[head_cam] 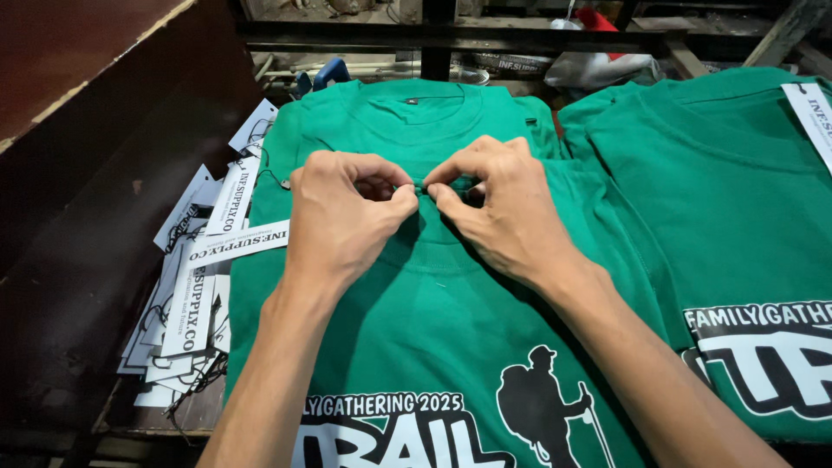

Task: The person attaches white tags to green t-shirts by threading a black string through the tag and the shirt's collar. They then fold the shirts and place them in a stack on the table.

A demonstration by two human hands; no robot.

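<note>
— From the head camera, what are the hands on?

— Both sit on the green shirt (433, 295) lying flat on the counter (78, 260), its collar at the far end and its white print near the person. The left hand (342, 217) and right hand (503, 204) meet at the middle of the chest, just below the collar.

— Fingers spread or closed?

— Closed. The thumb and forefinger of each hand are pressed together, pinching a small fold of the cloth, and the fingers (407, 198) of the two hands almost touch. Whether something tiny sits in that pinch, I cannot tell.

— Which hand is nearer to it?

— Neither; the pinch lies between them, running left to right across the shirt.

— Anything around?

— A heap of white paper tags (195, 286) with black strings lies just left of the shirt, nearer the left hand. A second green shirt (737, 199) lies to the right.
</note>
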